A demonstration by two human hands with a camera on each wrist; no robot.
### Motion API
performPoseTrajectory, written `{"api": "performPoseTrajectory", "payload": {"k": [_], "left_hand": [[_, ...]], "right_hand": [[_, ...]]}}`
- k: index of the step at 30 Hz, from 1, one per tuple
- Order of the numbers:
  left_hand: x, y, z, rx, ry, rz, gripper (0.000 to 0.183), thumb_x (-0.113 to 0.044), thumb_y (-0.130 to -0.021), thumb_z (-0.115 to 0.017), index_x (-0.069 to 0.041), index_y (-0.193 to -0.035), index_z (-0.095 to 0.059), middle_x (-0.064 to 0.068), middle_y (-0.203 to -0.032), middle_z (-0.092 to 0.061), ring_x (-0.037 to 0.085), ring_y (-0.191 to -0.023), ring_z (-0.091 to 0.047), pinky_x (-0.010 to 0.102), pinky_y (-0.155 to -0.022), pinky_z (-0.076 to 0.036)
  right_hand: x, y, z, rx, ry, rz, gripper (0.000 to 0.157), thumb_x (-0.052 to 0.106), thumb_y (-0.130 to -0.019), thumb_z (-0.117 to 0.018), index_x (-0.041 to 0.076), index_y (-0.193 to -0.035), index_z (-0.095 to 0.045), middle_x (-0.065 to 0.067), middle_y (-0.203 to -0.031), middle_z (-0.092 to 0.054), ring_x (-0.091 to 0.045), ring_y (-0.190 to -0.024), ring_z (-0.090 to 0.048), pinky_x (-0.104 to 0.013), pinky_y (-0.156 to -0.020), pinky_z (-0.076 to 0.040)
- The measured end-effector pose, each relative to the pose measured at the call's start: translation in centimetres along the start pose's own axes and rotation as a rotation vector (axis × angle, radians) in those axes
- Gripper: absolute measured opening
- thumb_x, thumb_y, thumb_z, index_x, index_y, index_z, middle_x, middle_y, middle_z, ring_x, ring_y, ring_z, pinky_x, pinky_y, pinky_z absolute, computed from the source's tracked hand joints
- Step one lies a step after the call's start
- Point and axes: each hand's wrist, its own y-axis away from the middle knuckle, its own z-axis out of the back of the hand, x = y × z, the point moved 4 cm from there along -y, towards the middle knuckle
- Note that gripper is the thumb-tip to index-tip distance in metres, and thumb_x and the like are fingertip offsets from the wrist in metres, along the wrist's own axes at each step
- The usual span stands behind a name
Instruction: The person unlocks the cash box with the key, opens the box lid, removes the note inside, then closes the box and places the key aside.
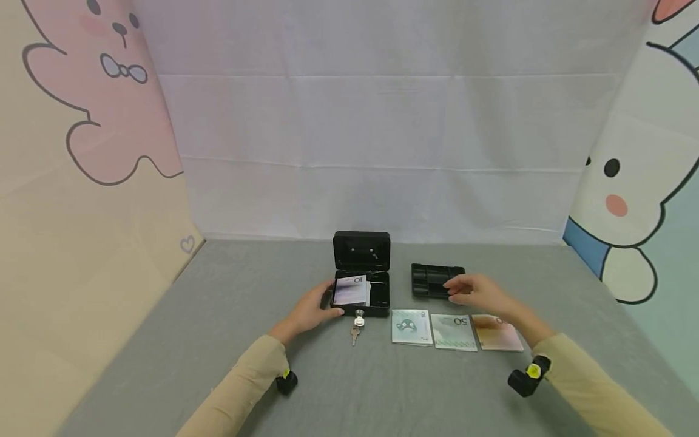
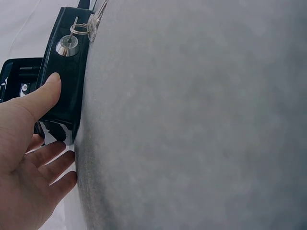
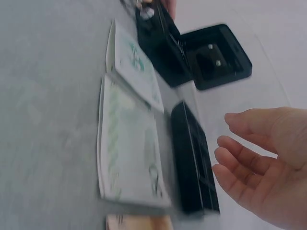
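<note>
Two sleeves (image 1: pixel 237 385) enter at my head view's bottom edge. At centre, one box (image 1: pixel 377 311) meets the left hand (image 1: pixel 307 313), thumb on its front, fingers spread. Right of centre, the right hand (image 1: pixel 477 292), loosely curved, thumb apart, is by one tray (image 1: pixel 428 281); touching, I can't tell. Below lie three note stacks (image 1: pixel 454 332). Only the head view shows me notes (image 1: pixel 350 291) inside the box.
</note>
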Motion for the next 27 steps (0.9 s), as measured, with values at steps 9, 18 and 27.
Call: {"api": "performPoseTrajectory", "payload": {"k": [9,18,27], "left_hand": [[0.0,0.0,0.1,-0.004,0.006,0.013,0.074,-0.026,-0.079,-0.071,0.005,-0.136,-0.035,0.021,-0.134,-0.043,0.032,-0.124,-0.040,0.044,-0.102,-0.034],[-0.1,0.0,0.1,-0.002,-0.007,0.014,0.074,-0.027,-0.080,-0.070,0.005,-0.136,-0.034,0.021,-0.134,-0.043,0.032,-0.124,-0.040,0.044,-0.102,-0.034],[-0.2,0.2,0.1,0.002,-0.014,0.024,0.073,-0.026,-0.080,-0.070,0.005,-0.136,-0.034,0.021,-0.134,-0.043,0.032,-0.124,-0.040,0.043,-0.102,-0.034]], "right_hand": [[3.9,-2.9,-2.4,0.056,-0.067,0.069,0.031,0.011,-0.086,-0.062,-0.009,-0.110,-0.058,-0.014,-0.095,-0.063,-0.020,-0.082,-0.060,-0.029,-0.069,-0.051],[6.0,-5.4,-5.1,0.042,-0.020,0.066,0.038,0.024,-0.084,-0.065,-0.004,-0.109,-0.061,-0.008,-0.095,-0.064,-0.016,-0.081,-0.059,-0.028,-0.068,-0.050],[7.1,-6.8,-7.8,0.046,-0.028,0.079,0.040,0.026,-0.082,-0.066,-0.005,-0.108,-0.062,-0.008,-0.092,-0.065,-0.017,-0.080,-0.060,-0.029,-0.067,-0.051]]}}
